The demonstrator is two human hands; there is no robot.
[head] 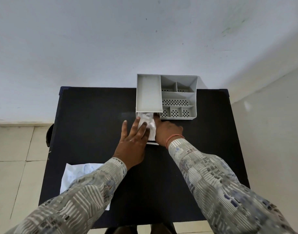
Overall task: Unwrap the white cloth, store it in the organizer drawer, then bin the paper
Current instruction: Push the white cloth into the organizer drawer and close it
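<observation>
Hands [134, 139] [165, 132] flat, fingers spread, pressing cloth [149, 125] into drawer [152, 143]; drawer mostly hidden.

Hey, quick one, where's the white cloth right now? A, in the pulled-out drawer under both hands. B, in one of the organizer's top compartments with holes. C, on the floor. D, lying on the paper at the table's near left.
A: the white cloth lies in the pulled-out drawer of the organizer, with the left hand and right hand pressing on it.

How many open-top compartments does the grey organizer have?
7 on the organizer: one long one at left, two small at the back, one wide in the middle, three small in front.
</observation>
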